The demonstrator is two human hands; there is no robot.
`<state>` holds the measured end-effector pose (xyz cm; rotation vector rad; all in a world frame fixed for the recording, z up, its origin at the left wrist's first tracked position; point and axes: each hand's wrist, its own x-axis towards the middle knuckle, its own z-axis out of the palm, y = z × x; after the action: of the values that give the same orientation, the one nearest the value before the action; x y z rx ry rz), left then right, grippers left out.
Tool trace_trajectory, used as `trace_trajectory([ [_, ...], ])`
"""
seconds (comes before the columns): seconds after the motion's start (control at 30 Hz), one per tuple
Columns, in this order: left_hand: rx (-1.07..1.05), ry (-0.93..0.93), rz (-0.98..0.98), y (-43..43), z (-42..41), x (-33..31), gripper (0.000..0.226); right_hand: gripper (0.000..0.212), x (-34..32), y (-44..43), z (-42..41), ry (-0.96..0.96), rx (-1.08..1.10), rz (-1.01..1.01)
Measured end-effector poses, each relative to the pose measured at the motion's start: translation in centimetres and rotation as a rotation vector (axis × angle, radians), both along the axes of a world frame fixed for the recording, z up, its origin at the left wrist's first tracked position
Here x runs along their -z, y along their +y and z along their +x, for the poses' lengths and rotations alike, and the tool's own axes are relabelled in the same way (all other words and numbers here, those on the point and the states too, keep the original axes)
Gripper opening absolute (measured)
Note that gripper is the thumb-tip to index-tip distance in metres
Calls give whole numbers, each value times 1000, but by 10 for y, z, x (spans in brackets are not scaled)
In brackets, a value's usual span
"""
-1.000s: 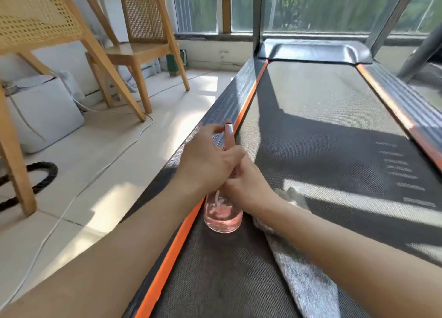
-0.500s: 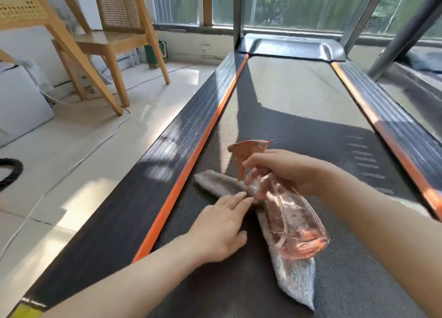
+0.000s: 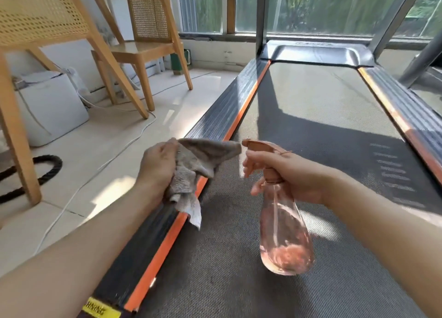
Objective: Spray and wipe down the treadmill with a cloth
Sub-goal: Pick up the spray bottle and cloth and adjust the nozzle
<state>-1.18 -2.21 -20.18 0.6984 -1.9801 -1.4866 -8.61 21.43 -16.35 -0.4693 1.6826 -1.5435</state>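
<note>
Pink clear plastic spray bottle point(image 3: 285, 236) nearest, held in the air over the treadmill belt point(image 3: 239, 270). Base tipped back toward the wearer, long axis running up and away to the neck. Right hand point(image 3: 294, 174): grip clamped round that neck, fingers curled in front of the trigger; pressed or not, cannot tell. Nozzle point(image 3: 248, 143) points left. Just beside its tip is a corner of the grey cloth point(image 3: 198, 162), contact unclear. Left hand point(image 3: 156, 167): grip clamped on the bunched cloth, a tail hanging above the left side rail point(image 3: 222, 117) and its orange strip point(image 3: 167, 241). Judgement: a spray on this line lands on the cloth, not the belt. Left hand is nearer the rail, so wiping likely starts there. Beyond, belt runs on toward the front cover point(image 3: 315, 53).
</note>
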Motion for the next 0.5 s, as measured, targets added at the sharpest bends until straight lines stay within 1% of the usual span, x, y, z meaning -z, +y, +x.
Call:
trace_trajectory([
  [0.03,-10,46,101,-4,4,-8,28,39,3,-5,6,9,-32,-13],
  [0.1,60,119,290,-5,15,-25,9,32,8,-20,18,44,-82,-48],
  [0.13,119,135,340,-2,19,-31,15,27,10,-26,23,58,-83,-62],
  [0.17,171,135,348,1,23,-34,25,22,12,-31,28,68,-74,-73],
  [0.2,197,110,286,1,29,-36,36,21,14,-38,34,71,-69,-86],
  [0.27,234,-5,-24,6,39,-39,60,29,19,-45,43,79,-76,-118],
  [0.3,275,-40,-182,8,43,-42,66,32,20,-47,46,86,-94,-143],
  [0.33,341,-45,-273,11,45,-43,63,32,22,-48,49,88,-109,-178],
  [0.37,416,-32,-299,12,45,-46,51,31,22,-48,50,92,-126,-221],
  [0.4,486,-25,-267,14,46,-50,33,32,23,-47,51,95,-140,-251],
  [0.43,567,-37,-209,16,48,-55,20,32,22,-46,51,101,-150,-268],
  [0.47,636,-27,-167,16,49,-56,28,32,21,-46,51,113,-157,-277],
  [0.5,688,-7,-155,14,51,-56,41,31,21,-45,50,132,-165,-293],
])
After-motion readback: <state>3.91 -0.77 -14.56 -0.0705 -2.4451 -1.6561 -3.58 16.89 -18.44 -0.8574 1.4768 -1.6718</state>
